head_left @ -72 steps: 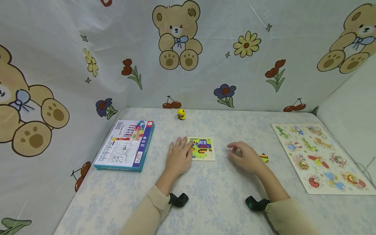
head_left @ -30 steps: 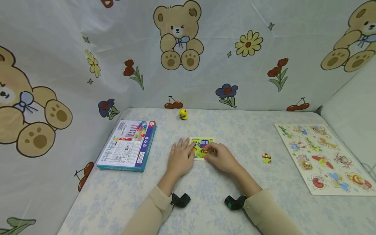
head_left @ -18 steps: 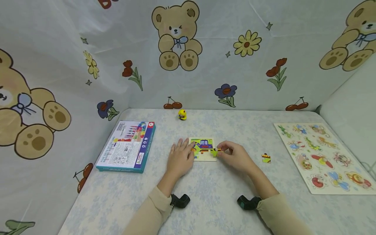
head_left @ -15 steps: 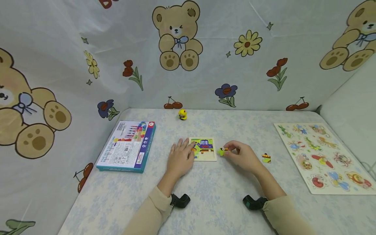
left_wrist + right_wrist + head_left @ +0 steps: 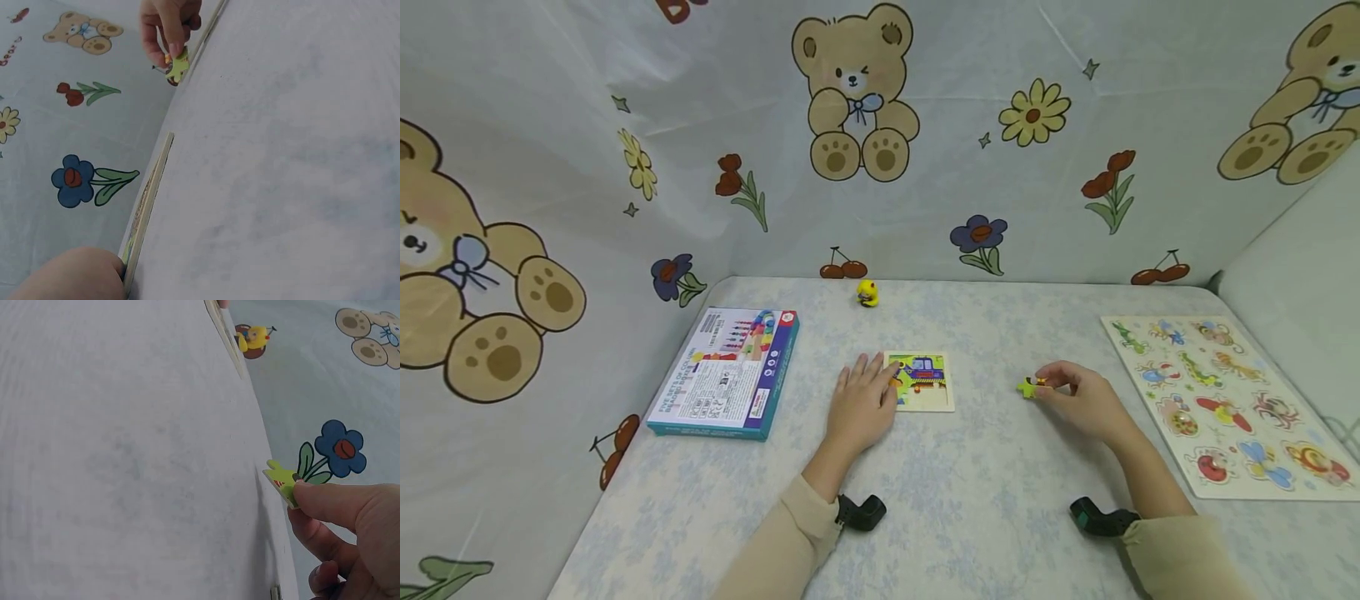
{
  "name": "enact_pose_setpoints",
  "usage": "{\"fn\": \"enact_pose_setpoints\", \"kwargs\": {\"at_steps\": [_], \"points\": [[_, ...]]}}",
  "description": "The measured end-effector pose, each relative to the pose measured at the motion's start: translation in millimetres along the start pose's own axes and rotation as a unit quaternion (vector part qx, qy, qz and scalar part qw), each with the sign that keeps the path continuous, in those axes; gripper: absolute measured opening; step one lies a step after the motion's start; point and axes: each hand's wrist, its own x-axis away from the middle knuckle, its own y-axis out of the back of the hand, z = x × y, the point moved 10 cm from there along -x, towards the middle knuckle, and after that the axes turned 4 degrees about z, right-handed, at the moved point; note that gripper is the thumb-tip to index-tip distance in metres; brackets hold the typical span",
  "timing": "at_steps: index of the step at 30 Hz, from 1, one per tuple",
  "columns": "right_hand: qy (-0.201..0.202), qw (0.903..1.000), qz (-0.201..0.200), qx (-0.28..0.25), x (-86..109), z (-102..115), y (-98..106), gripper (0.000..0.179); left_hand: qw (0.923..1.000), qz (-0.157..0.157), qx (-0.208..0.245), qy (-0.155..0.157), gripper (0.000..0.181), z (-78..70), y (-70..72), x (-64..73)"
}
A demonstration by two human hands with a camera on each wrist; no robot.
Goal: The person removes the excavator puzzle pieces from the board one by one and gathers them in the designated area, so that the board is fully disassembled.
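My left hand (image 5: 862, 402) lies with straight fingers over the left edge of a small wooden jigsaw puzzle (image 5: 950, 392). The puzzle has a pale frame and a purple-and-green vehicle picture, with bare wood at its lower right. Off to the right, my right hand (image 5: 1086, 404) pinches a lime-green puzzle piece (image 5: 1027, 388) between thumb and fingers. The right wrist view shows this puzzle piece (image 5: 282, 481) held above the table, tilted. In the left wrist view the puzzle's edge (image 5: 150, 200) runs up from my left hand.
A boxed bead set (image 5: 715, 375) lies at the left. A yellow toy figure (image 5: 867, 293) stands at the back edge. At the right lies a large board of insect pictures (image 5: 1232, 408). A patterned cloth (image 5: 925, 200) hangs behind the table.
My right hand reached to the puzzle, took out the green piece and carried it rightward. It now covers the spot where another loose piece lay. My left hand stayed put.
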Motion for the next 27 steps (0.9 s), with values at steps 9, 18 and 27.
{"fn": "enact_pose_setpoints", "kwargs": {"at_steps": [9, 18, 27], "points": [[-0.002, 0.9999, 0.01, 0.013, -1.0, -5.8, -2.2, 0.028, 1.0, 0.001, 0.001, 0.002, 0.047, 1.8, -1.4, 0.3], [-0.002, 0.9998, 0.013, 0.016, -1.9, -2.5, -2.2, 0.026, 1.0, -0.004, -0.001, -0.003, 0.047, 1.9, -2.7, -0.7], [0.001, 0.9983, 0.008, 0.057, -4.7, 1.0, -4.3, 0.024, 1.0, -0.005, -0.001, -0.006, 0.047, 2.6, -2.0, -0.7]]}}
